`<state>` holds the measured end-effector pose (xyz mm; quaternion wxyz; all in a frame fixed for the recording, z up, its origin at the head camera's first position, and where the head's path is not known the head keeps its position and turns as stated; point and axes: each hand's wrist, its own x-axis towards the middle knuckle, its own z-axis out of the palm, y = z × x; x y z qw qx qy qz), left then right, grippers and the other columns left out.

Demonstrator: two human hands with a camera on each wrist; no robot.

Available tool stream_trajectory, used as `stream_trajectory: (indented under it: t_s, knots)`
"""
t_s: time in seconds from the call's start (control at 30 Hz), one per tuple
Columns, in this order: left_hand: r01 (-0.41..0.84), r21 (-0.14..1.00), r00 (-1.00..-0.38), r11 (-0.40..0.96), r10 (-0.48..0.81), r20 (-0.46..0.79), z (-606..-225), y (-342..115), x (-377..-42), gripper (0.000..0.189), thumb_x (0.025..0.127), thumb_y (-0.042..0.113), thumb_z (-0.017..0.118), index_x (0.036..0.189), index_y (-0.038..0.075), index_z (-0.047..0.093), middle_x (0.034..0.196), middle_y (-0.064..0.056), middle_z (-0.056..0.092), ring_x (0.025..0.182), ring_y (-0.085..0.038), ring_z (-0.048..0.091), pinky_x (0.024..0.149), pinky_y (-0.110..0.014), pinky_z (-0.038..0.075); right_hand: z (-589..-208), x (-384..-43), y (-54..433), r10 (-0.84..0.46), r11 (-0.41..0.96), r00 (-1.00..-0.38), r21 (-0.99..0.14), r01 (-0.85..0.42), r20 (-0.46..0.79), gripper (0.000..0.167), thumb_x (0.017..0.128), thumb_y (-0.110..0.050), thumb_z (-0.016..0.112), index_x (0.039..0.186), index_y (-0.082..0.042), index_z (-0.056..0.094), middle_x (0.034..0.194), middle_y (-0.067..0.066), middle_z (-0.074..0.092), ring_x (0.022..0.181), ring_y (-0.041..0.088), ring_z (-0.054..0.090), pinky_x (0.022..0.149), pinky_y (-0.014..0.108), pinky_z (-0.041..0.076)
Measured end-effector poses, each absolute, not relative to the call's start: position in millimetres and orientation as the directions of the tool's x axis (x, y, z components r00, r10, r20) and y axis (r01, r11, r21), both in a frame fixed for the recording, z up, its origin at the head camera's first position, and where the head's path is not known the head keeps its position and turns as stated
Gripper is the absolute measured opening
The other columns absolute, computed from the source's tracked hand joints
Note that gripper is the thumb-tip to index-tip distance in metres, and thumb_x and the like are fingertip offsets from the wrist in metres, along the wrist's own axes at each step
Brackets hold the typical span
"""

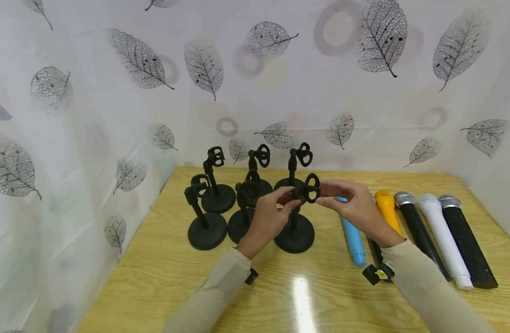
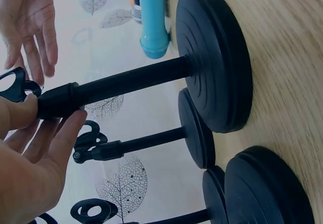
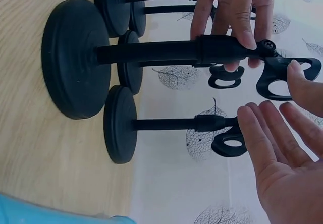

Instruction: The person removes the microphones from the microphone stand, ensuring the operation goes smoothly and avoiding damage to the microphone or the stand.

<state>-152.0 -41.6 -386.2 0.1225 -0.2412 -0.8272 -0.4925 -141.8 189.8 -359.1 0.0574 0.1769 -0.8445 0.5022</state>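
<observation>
A black desktop microphone stand point(image 1: 294, 237) stands upright at the front right of a group of similar stands. My left hand point(image 1: 266, 219) pinches its neck between thumb and fingers, just below the clip point(image 1: 312, 188). On the other side, my right hand point(image 1: 360, 210) is held beside the clip with its fingers extended. In the right wrist view the right thumb point(image 3: 303, 85) lies against or just over the clip's ring; firm contact cannot be made out. The clip's open loops face the right hand and hold nothing.
Several more black stands, such as the front left one point(image 1: 206, 231), stand close by on the wooden table point(image 1: 155, 286). Microphones lie at the right: blue point(image 1: 354, 243), yellow point(image 1: 388, 206), white point(image 1: 445, 238) and black point(image 1: 467, 243). A leaf-print curtain point(image 1: 279, 92) hangs behind.
</observation>
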Motion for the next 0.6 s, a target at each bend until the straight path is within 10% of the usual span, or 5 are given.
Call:
stream_trajectory:
  t_s: [0.6]
  knots:
    - [0.468,0.789,-0.881,0.398,0.284,0.379,-387.5,-40.9,-170.0,0.034,0.099,0.021,0.067,0.131,0.01,0.066,0.113,-0.006,0.073,0.102,-0.017,0.07,0.086,-0.029,0.057,-376.1,-126.6,207.9,-0.318,0.471,-0.916,-0.798,-0.375,0.243,0.032,0.097,-0.017,0.072,0.127,-0.006,0.07,0.12,0.009,0.072,0.103,0.012,0.07,0.084,0.02,0.055]
